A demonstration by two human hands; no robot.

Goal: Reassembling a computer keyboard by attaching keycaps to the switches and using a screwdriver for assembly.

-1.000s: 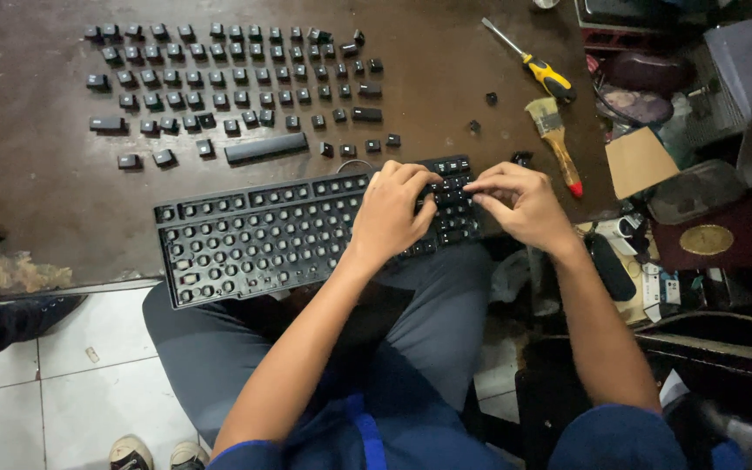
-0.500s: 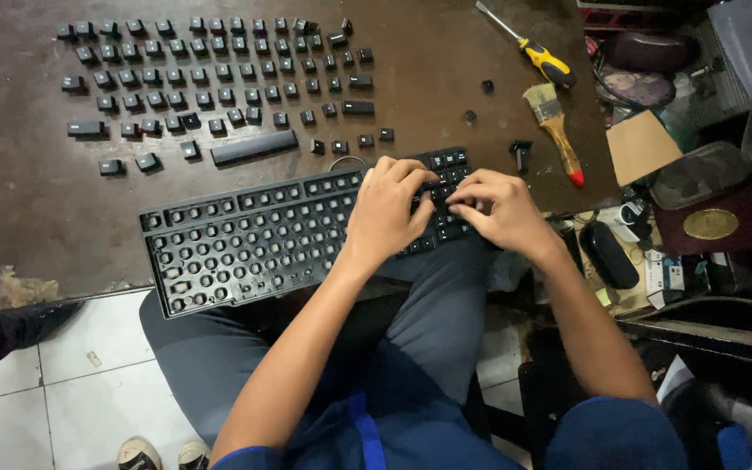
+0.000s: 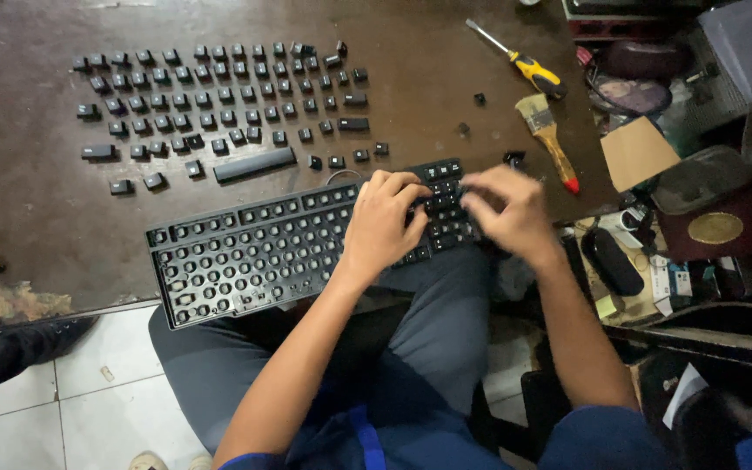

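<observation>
Two bare hands work at the right end of a black rectangular computer keyboard (image 3: 306,248), most of its keycaps stripped off, which lies tilted with its near edge overhanging the edge of a dark brown worn table (image 3: 28,209) and over the person's lap; the left hand (image 3: 382,228) rests curled on the frame, fingertips pressing beside the caps left in place; the right hand (image 3: 508,211) is blurred, fingers bent over those caps, and whether it grips one cannot be told. Rows of loose black keycaps (image 3: 219,96) sit laid out farther back, well apart from the hands, with a long black spacebar cap (image 3: 254,164) just behind the keyboard; a yellow-handled screwdriver (image 3: 520,63) and a wooden-handled paintbrush (image 3: 548,139) lie to the right. Risk noted: the overhanging keyboard may tip off under pressure; a popped cap may fly into the clutter at right.
</observation>
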